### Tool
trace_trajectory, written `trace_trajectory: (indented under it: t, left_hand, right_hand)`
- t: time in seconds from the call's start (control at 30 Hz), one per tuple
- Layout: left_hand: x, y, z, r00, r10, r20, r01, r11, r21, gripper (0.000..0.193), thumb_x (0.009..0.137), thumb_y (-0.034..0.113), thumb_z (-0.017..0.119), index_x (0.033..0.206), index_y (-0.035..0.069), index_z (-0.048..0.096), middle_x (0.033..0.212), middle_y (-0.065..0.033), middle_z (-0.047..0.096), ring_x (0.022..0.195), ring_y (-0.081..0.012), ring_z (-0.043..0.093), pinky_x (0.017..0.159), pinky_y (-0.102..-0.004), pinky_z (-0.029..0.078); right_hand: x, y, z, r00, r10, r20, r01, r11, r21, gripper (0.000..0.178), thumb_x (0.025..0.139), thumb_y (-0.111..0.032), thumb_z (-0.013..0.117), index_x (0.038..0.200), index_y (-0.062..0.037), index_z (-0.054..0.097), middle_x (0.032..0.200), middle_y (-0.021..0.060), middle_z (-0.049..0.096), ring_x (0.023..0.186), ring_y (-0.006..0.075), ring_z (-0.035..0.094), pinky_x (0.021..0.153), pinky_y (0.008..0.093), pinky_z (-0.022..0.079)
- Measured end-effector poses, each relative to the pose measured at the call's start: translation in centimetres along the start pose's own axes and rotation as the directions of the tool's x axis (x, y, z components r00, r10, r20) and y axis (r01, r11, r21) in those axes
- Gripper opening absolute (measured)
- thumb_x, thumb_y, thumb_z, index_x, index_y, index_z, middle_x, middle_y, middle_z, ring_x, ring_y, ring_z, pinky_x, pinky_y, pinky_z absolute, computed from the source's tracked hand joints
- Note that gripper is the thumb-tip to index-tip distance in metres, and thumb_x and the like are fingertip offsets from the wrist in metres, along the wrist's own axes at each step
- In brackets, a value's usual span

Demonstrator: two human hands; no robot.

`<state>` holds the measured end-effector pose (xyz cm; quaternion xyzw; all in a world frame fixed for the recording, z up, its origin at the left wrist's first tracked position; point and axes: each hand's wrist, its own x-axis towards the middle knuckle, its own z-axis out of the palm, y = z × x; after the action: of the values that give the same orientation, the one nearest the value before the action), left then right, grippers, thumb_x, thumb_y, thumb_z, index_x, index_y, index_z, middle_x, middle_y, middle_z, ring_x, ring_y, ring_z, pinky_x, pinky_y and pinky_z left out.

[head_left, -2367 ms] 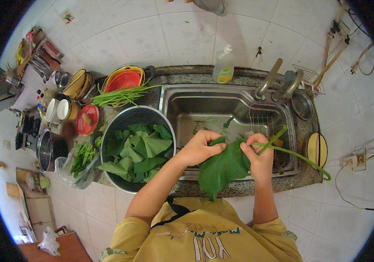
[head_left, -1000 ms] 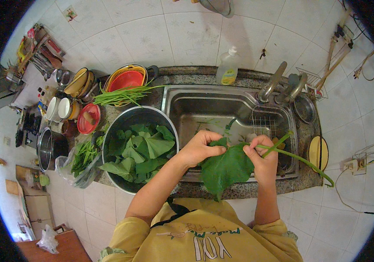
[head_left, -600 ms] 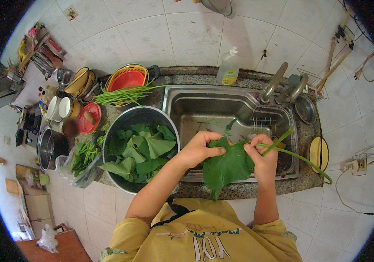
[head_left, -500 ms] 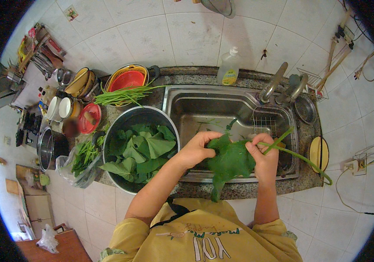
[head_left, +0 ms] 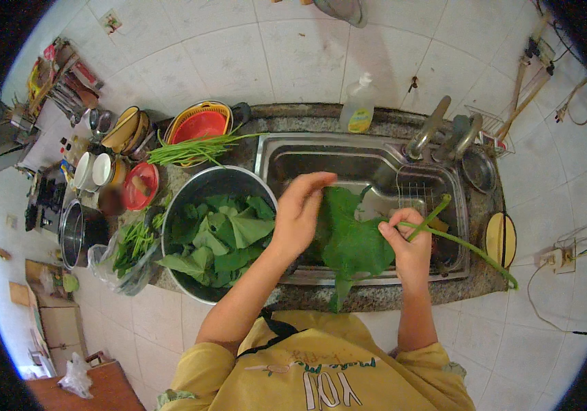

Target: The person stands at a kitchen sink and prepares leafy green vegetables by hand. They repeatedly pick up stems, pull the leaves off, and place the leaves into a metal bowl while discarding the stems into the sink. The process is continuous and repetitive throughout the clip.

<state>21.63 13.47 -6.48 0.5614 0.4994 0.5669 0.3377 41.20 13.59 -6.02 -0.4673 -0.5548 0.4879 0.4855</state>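
1. Leaf, one, broad, green [head_left: 355, 243]: centre of the frame, hanging between the two hands over the near edge of the sink, its lower tip pointing down toward the apron.
2. Stalk, long, green [head_left: 475, 251]: runs from the right hand toward the right of the frame, its end curling down; a shorter stalk [head_left: 439, 214] angles up beside it.
3. Right hand [head_left: 408, 243]: right of centre; thumb and fingers clamped on the stalk at the leaf's base.
4. Left hand [head_left: 299, 218]: centre, just beside the leaf's left edge; fingers extended, thumb apart from them, clamped on nothing; whether a fingertip touches the leaf cannot be told.
5. Pot, large, metal [head_left: 204, 183]: left of centre, containing loose green leaves [head_left: 239, 229].
6. Sink, steel [head_left: 328, 156]: centre, behind the hands, with a tap [head_left: 432, 127] at its upper right.
7. Bottle, clear, white-capped [head_left: 358, 108]: upper centre, upright behind the sink.
8. Basket, red and yellow [head_left: 201, 125]: upper left, thin green stalks [head_left: 187, 151] lying across its front.
9. Apron, yellow [head_left: 286, 377]: bottom centre.
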Motion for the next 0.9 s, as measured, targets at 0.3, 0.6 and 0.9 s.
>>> trace_trajectory:
  t: [0.3,0.6,0.9]
  left_hand:
    - [-1.1,0.1,-0.3,0.913,-0.118,0.39,0.084,0.991,0.103,0.026,0.072,0.0,0.056,0.098,-0.001,0.056,0.085,-0.0162,0.059,0.074,-0.0254,0.057,0.071,-0.0314,0.044]
    - [-0.4,1.7,0.0,0.895,-0.235,0.379,0.351,0.895,-0.275,0.022,0.082,0.012,0.052,0.097,-0.002,0.059,0.1,-0.0115,0.06,0.096,-0.0205,0.054,0.089,-0.0325,0.038]
    - [-2.4,2.5,1.4,0.92,0.21,0.329,-0.381,0.671,0.636,0.025,0.072,0.007,0.058,0.096,0.01,0.058,0.1,-0.0063,0.054,0.113,-0.0299,0.04,0.099,-0.0515,0.021]
  right_hand:
    - [0.1,-1.0,0.0,0.999,0.04,0.001,-0.04,0.996,0.08,0.009,0.079,-0.011,0.058,0.078,-0.0065,0.05,0.074,-0.0026,0.049,0.064,0.0055,0.045,0.059,0.0179,0.035]
    - [-0.3,-1.8,0.4,0.973,0.092,0.212,-0.131,0.976,0.175,0.024,0.09,-0.028,0.045,0.083,-0.0059,0.053,0.07,-0.0018,0.054,0.047,0.001,0.031,0.039,0.0182,0.023]
    - [-0.4,-2.1,0.4,0.979,-0.017,0.204,-0.021,0.983,0.18,0.018,0.09,-0.019,0.044,0.085,-0.004,0.053,0.074,0.0065,0.063,0.042,-0.0003,0.028,0.037,0.0162,0.021]
